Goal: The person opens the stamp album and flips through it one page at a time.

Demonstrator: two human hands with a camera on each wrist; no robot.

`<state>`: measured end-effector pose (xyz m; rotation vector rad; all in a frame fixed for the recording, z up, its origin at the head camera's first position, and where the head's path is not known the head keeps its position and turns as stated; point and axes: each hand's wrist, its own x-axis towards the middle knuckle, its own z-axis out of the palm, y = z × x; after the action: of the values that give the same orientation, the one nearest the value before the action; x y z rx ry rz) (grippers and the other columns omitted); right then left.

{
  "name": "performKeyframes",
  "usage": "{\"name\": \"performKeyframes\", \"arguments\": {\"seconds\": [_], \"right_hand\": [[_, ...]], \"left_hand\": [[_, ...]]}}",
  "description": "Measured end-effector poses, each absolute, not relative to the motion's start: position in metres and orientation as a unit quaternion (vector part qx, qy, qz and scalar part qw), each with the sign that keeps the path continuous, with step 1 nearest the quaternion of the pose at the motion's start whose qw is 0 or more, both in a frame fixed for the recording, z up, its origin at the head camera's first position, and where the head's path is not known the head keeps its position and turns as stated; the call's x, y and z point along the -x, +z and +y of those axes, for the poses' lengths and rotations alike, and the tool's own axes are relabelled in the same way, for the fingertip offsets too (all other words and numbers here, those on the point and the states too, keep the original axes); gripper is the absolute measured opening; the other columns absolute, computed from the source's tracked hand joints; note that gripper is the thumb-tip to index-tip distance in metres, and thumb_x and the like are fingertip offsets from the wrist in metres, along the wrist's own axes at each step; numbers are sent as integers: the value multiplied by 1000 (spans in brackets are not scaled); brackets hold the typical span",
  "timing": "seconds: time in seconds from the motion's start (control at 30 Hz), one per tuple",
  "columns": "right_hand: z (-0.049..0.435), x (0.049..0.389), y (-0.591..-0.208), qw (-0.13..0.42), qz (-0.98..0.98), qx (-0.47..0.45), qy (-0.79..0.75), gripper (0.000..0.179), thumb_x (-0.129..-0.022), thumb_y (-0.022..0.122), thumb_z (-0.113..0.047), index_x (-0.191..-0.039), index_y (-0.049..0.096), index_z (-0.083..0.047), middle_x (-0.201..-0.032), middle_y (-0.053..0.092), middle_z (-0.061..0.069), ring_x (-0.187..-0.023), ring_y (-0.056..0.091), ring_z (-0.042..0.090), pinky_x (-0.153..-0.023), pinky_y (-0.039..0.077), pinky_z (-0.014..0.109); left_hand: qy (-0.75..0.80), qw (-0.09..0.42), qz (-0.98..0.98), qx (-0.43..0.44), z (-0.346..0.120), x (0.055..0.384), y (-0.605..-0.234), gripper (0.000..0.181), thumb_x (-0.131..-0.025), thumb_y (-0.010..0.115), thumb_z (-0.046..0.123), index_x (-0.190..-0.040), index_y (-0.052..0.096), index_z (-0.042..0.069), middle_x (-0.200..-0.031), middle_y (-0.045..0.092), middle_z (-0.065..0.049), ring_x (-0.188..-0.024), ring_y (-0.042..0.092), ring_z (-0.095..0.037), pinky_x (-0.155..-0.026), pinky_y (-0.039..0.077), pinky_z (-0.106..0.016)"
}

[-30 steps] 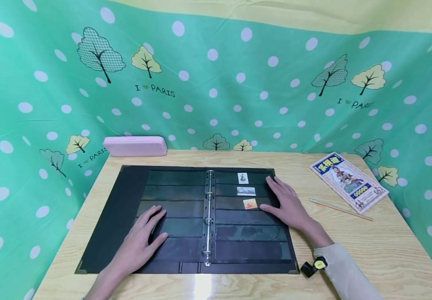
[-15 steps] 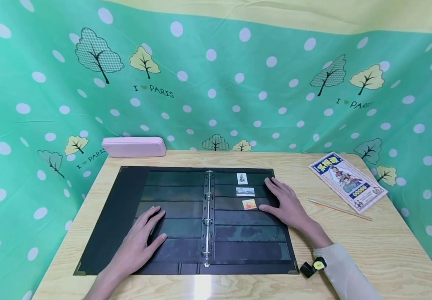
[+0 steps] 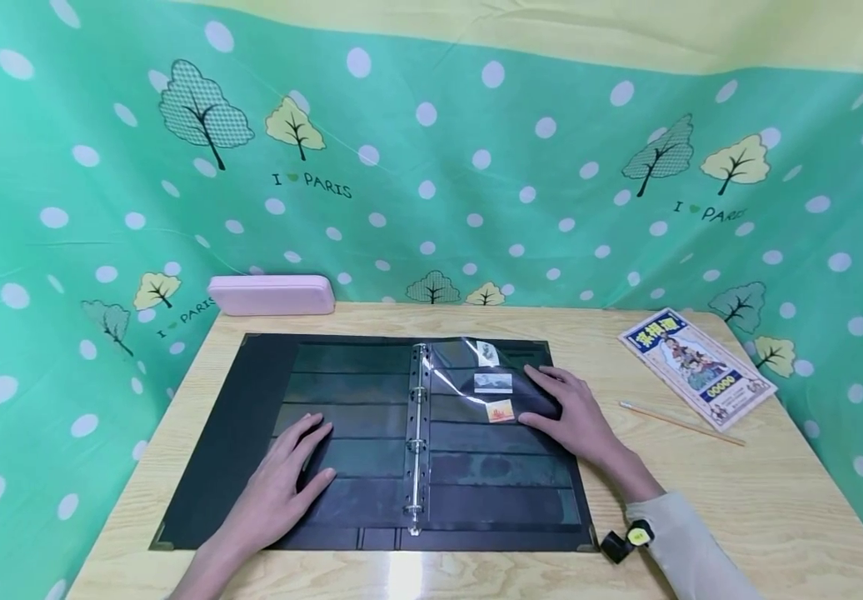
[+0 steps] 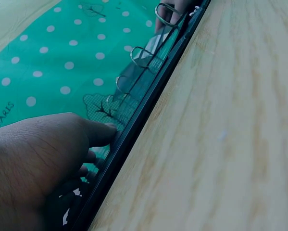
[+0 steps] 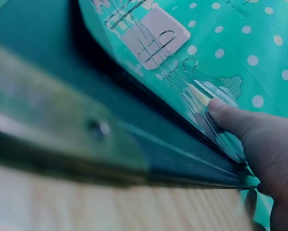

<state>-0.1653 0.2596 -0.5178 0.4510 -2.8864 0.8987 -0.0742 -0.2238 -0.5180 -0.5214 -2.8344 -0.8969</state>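
A black ring-binder stamp album (image 3: 210, 433) lies spread on the table, with clear-pocketed black pages on both sides of its metal rings (image 3: 416, 446). My left hand (image 3: 272, 479) rests on the left page, fingers relaxed; in the left wrist view its thumb (image 4: 103, 134) lies on the page. At the right page's outer edge, my right hand (image 3: 570, 414) pinches the page (image 3: 529, 392), whose upper part bows upward. Three stamps sit in its upper pockets: a portrait stamp (image 3: 487, 353), a grey landscape stamp (image 3: 493, 383) and an orange stamp (image 3: 500, 411).
A pink case (image 3: 271, 296) stands at the back left, against the green dotted cloth (image 3: 431, 167). To the right lie a pencil (image 3: 682, 423) and a printed booklet (image 3: 697, 367). A metal corner (image 5: 67, 120) of the cover looms large in the right wrist view.
The upper part of the right page has risen and bent, its sheen shifting, with the right fingers now at its edge. My left hand stays where it was.
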Motion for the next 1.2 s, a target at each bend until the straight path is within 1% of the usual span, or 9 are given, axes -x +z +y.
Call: {"name": "performKeyframes", "arguments": {"seconds": [0.17,0.27,0.43,0.5,0.6,0.67,0.8,1.03,1.2], "right_hand": [[259,162,-518,68,-934,-146,319,82,-95,91,-33,-167,53,-22,-134,62,20,-112,57,34,-87,46,49],[259,162,-517,64,-927,-144,339,81,-98,89,-31,-169,51,-23,-127,66,17,-103,59,30,-81,45,44],[258,163,-514,67,-903,-150,397,80,-98,88,-23,-169,51,-22,-155,63,21,-138,63,45,-107,54,54],[258,163,-514,86,-889,-157,421,78,-97,89,-17,-167,53,-18,-165,55,18,-152,52,44,-121,48,46],[258,165,-515,119,-860,-165,467,74,-95,88,-4,-163,57,-10,-168,51,14,-157,48,29,-123,42,24],[258,167,-516,137,-844,-171,489,70,-95,85,3,-160,59,-6,-167,52,15,-156,48,15,-118,40,15],[257,167,-515,156,-831,-176,504,62,-98,80,7,-156,62,-2,-165,55,16,-151,47,1,-114,42,14],[255,168,-512,170,-818,-164,525,57,-99,75,11,-154,60,5,-173,46,16,-149,52,5,-110,48,14],[254,169,-510,167,-788,-132,577,60,-102,70,12,-160,54,5,-173,43,20,-120,68,12,-99,54,13]], "left_hand": [[-296,59,-938,172,-223,74,-517,62,-106,78,30,-161,58,7,-169,47,-16,-157,42,-44,-117,38,-74],[-296,61,-937,174,-222,74,-517,62,-106,78,30,-161,57,7,-169,47,-16,-156,42,-44,-117,38,-75],[-294,61,-938,174,-223,74,-518,63,-106,77,31,-161,58,7,-169,47,-16,-156,42,-44,-117,38,-75],[-294,60,-938,173,-223,74,-518,63,-107,77,32,-161,57,7,-169,47,-16,-156,42,-44,-116,39,-75],[-293,59,-939,172,-223,73,-519,63,-107,77,31,-161,57,7,-169,47,-16,-156,42,-44,-116,39,-75],[-294,59,-939,172,-223,73,-518,63,-106,77,31,-161,57,7,-169,46,-16,-156,42,-44,-117,39,-75],[-293,60,-939,173,-223,74,-517,63,-106,77,31,-161,57,7,-169,47,-16,-156,42,-44,-117,39,-74],[-288,54,-941,172,-223,76,-516,63,-107,77,31,-161,57,7,-169,47,-16,-157,42,-44,-118,39,-74],[-288,51,-941,170,-223,75,-516,63,-107,77,31,-161,57,7,-169,47,-17,-157,42,-44,-118,39,-73]]}}
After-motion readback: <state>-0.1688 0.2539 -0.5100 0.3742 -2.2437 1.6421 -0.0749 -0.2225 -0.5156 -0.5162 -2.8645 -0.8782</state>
